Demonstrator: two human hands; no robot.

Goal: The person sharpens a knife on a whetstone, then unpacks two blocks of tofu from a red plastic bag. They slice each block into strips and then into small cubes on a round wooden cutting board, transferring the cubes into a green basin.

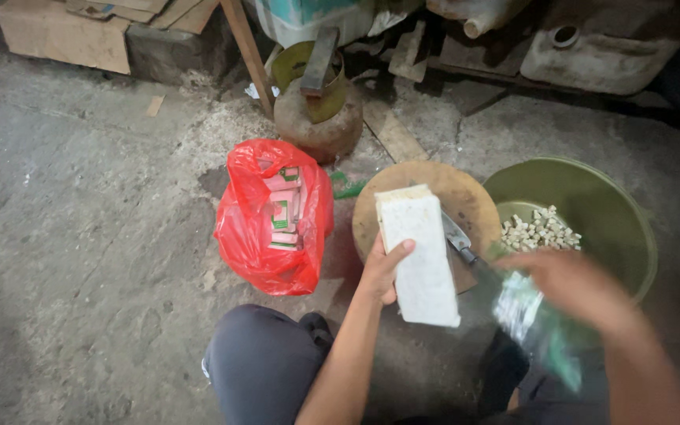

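Only the head view here, looking straight down at a grubby concrete floor [80, 197] with the person squatting, dark-trousered knee [265, 362] at about 7 o'clock.

Left hand [383, 271] is wrapped round the near left edge of a long white block [419, 256], tempeh or something like it, thumb lying on top. The block sits just right of centre, its far end over a round wooden chopping board [454, 189] and its near end sticking out toward the person.

Right hand [580, 287] is at roughly 4 o'clock and badly motion-blurred. It's got hold of a crumpled clear plastic wrapper [533, 319] with green print, but how tight the fingers are I can't really tell.

A knife [458, 240] lies on the board just right of the block, blade pointing to 11 o'clock. Touching the board at 3 o'clock is a green plastic basin [615, 197] with a pile of small pale cubes [541, 230] inside.

Left of the board, around 9 o'clock from it, a red plastic bag [265, 236] lies open with more wrapped blocks [283, 208] showing. At 12 o'clock stands a rusty gas cylinder [320, 114].
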